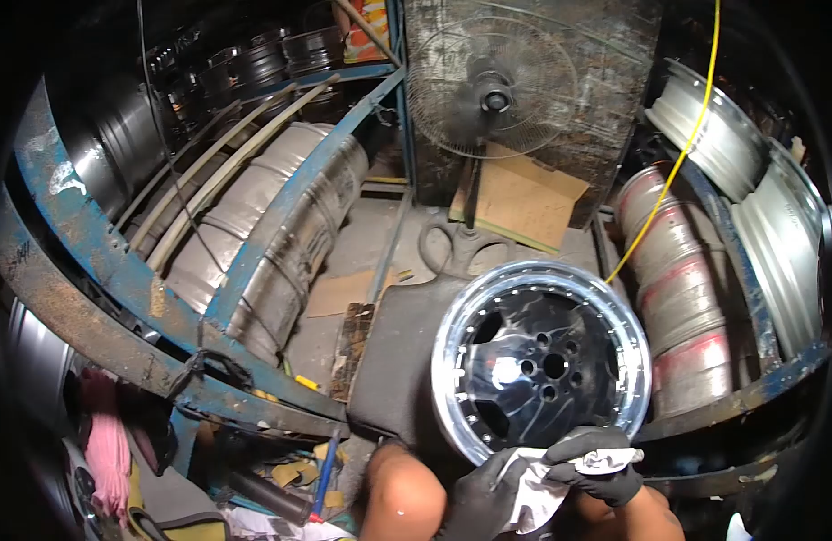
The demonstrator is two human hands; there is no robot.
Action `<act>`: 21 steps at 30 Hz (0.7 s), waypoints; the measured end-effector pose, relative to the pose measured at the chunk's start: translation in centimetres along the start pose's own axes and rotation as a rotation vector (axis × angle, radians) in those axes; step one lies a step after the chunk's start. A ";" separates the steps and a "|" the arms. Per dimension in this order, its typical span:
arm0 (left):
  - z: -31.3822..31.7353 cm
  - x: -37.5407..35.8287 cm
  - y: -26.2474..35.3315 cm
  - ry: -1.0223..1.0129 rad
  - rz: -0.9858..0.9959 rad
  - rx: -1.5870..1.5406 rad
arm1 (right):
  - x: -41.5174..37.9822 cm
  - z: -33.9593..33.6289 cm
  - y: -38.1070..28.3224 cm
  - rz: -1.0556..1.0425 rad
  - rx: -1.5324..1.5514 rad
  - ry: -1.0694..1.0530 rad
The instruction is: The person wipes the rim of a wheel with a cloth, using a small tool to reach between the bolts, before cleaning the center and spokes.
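A shiny wheel rim (554,406) with a dark polished face and a bright chrome lip faces up in front of me, over a grey padded surface (393,347). Both hands wear dark gloves and are at the rim's near edge. Bunched between them is a white cloth (535,499). My left hand (484,505) is closed on the cloth's left side. My right hand (605,469) grips its other end, with white fabric showing between the fingers. Whether either hand touches the rim is hard to tell.
A standing fan (495,99) is beyond the rim, beside a cardboard piece (524,194). Blue metal racks (281,225) with stacked rims flank both sides. A yellow cable (676,167) hangs at right. A blue pen-like tool (327,473) and pink cloth (105,442) are at lower left.
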State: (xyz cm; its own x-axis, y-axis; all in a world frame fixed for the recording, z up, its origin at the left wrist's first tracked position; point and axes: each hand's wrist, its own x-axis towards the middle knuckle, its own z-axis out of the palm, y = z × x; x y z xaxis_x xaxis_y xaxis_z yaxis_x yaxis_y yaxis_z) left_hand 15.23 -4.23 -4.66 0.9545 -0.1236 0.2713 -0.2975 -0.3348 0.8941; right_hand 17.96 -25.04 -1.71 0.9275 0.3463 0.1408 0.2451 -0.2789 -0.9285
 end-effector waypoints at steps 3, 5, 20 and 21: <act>1.0 -0.7 -0.6 -0.033 -0.248 -0.262 | 0.5 0.0 -0.1 -0.207 -0.285 -0.097; 1.2 -1.1 -1.6 -0.193 -0.279 -0.021 | 1.1 0.7 -0.4 -0.182 -0.297 -0.083; -1.9 1.4 -4.0 -0.112 -0.401 -0.127 | 1.1 -0.6 3.5 0.263 0.018 -0.288; -1.8 1.3 -4.1 -0.119 -0.420 -0.147 | 0.8 -0.4 3.7 0.273 0.003 -0.246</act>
State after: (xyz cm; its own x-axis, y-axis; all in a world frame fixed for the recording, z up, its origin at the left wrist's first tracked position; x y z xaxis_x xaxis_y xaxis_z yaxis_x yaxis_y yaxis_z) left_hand 17.77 -1.34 -7.32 0.9804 -0.1143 -0.1606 0.1291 -0.2435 0.9613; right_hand 19.66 -26.12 -4.91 0.8627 0.4648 -0.1993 -0.0036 -0.3883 -0.9215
